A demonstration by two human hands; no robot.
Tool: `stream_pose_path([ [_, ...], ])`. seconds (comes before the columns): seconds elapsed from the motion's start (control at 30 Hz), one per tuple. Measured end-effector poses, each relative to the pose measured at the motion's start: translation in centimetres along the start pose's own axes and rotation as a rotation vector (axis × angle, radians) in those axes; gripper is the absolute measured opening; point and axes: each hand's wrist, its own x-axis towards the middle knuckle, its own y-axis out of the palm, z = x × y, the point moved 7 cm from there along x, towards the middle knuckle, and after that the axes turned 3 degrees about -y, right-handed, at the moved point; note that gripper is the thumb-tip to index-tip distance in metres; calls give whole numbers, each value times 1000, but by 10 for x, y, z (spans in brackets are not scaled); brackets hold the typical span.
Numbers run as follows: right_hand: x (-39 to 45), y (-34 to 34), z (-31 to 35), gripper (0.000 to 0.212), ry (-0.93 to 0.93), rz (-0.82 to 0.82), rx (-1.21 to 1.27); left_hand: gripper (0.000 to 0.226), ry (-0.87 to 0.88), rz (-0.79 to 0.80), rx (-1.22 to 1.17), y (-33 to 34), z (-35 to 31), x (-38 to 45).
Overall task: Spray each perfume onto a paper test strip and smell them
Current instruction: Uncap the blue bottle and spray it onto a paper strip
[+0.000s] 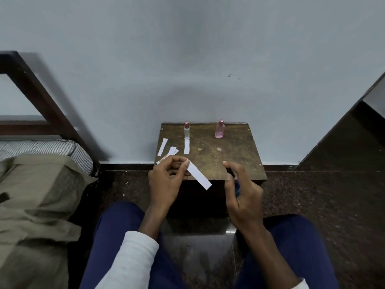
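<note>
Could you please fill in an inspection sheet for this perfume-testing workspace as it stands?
Surface: small brown wooden table against the wall, top scuffed.
Job's things: clear bottle and pink bottle upright at the back; spare strips lying at the left; one strip in front of the clear bottle.
Clutter: small scrap on the table.
Grippers: left hand pinches a paper strip; right hand grips a dark bottle, mostly hidden.
Cables: nothing seen.
Surroundings: grey wall, bed with striped mattress at left, dark speckled floor.
</note>
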Motion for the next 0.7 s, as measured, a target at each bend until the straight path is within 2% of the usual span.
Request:
stream_pose_path([
  [0.1, -10, -10, 7, 31, -1, 1, -6, 7, -15, -61, -21, -9, -3, -15],
  [0.33, -15, 23, -6, 25, -41, 233, -34, 13, -68, -93, -12, -2, 10, -17],
  [0.7, -10, 39, -19, 26, -119, 110, 13, 13, 57, -104, 203, 15, 13, 1],
])
